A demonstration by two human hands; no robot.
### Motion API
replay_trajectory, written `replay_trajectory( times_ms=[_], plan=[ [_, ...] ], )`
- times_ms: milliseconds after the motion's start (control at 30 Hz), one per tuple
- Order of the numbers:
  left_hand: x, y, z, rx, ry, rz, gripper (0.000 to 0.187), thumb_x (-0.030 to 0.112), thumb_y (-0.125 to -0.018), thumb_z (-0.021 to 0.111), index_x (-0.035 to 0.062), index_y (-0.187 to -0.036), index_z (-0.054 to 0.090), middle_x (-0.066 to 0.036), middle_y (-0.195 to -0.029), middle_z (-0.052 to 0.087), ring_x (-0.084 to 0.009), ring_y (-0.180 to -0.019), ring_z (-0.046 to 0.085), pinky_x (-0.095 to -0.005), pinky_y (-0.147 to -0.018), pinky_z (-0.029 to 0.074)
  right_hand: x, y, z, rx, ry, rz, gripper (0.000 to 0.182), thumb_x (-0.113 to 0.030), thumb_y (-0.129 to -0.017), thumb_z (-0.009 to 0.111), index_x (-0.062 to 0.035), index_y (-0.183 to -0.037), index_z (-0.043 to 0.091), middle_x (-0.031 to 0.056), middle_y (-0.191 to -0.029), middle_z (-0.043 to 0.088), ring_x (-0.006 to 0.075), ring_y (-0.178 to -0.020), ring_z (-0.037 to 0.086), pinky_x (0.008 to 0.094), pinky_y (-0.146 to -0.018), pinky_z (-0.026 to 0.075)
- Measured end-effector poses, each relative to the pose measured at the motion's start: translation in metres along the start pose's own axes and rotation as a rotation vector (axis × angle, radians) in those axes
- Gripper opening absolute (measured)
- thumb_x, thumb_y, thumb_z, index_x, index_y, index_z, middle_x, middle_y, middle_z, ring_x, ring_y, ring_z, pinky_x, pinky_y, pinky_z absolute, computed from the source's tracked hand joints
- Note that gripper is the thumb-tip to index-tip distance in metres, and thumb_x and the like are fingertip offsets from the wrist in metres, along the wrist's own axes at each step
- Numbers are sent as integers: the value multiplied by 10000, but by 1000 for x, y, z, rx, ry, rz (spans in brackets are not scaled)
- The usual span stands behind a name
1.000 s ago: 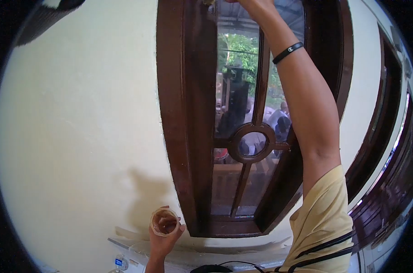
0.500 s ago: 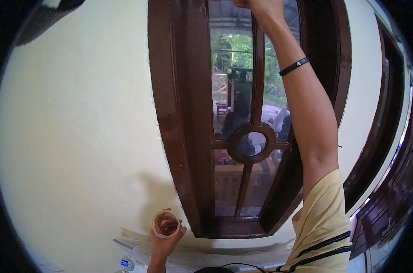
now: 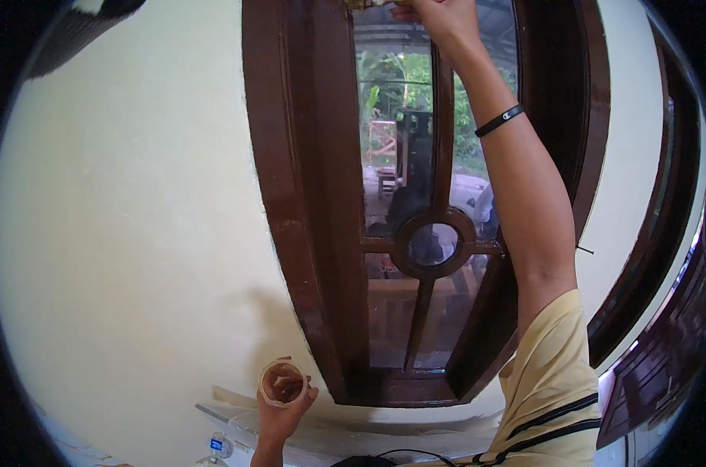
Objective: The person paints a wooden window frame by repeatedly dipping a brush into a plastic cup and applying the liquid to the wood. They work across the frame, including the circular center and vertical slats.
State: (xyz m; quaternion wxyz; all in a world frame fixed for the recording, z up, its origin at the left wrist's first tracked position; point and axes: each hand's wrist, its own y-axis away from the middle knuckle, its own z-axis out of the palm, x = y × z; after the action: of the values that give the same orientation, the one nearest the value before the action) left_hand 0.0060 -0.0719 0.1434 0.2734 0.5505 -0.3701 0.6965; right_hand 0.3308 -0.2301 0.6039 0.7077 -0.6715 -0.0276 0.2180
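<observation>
My left hand (image 3: pixel 281 420) is wrapped round a clear plastic cup (image 3: pixel 269 377) with brown stains inside, held low beside the window. High at the top edge, my right hand (image 3: pixel 448 23) is closed on what looks like a paintbrush (image 3: pixel 362 4); only a yellowish-brown bit of it shows, the rest being cut off by the frame. It is up against the upper left of the dark brown wooden window frame (image 3: pixel 314 194). Behind the raised arm are the glass panes (image 3: pixel 397 163), divided by bars and a round centre ring (image 3: pixel 402 249).
A cream wall (image 3: pixel 135 218) lies left of the window. Below stands a plastic bottle (image 3: pixel 219 446) with a blue label, near a pale ledge (image 3: pixel 329 440). From the right wall a nail (image 3: pixel 586 250) sticks out. Another dark frame (image 3: pixel 648 233) is farther right.
My right hand has shifted slightly left and down, bringing part of the brush into view. The left hand and cup have stayed put. The view has tilted a little.
</observation>
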Motion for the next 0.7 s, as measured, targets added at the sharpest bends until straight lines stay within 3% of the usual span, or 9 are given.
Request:
replay_trajectory(
  times_ms=[67, 167, 400, 500, 700],
  plan=[
    [2, 0, 2, 0, -2, -8, 732, 76, -743, 829, 45, -1370, 453, -137, -1063, 647, -263, -1037, 673, -358, -809, 604, 3, 6, -2, -38, 4, -8, 134, -59, -919, 647, 66, -897, 693, 111, -779, 716, 162, -670, 691, 280, -622, 572],
    [10, 0, 6, -25, -8, -12, 679, 20, -770, 798, 27, -1348, 440, -112, -1052, 629, -194, -1021, 661, -324, -885, 561, 12, 12, -5, -54, 63, -52, 143, -61, -921, 646, 72, -900, 694, 105, -777, 719, 156, -666, 687, 278, -614, 565],
    [9, 1, 14, -10, 5, -44, 675, 36, -755, 813, 26, -1330, 458, -121, -1046, 633, -188, -987, 666, -317, -869, 564, 19, 38, -12, -109, 23, -69, 165, -89, -902, 657, 67, -883, 708, 93, -754, 722, 133, -662, 676, 277, -581, 536],
    [12, 4, 16, -19, -6, -28, 670, 35, -758, 811, 23, -1328, 459, -115, -1044, 631, -187, -982, 668, -315, -868, 565, 22, 44, -22, -61, 184, -108, 228, -213, -868, 721, -5, -949, 764, 111, -760, 745, 157, -717, 742, 293, -661, 571],
    [11, 3, 17, -37, -12, -4, 663, 29, -765, 806, 21, -1330, 459, -99, -1042, 624, -183, -981, 664, -315, -862, 567, 21, 70, -25, -88, 208, -74, 240, -210, -876, 717, 20, -933, 756, 105, -762, 744, 170, -704, 748, 289, -659, 579]
  ],
)
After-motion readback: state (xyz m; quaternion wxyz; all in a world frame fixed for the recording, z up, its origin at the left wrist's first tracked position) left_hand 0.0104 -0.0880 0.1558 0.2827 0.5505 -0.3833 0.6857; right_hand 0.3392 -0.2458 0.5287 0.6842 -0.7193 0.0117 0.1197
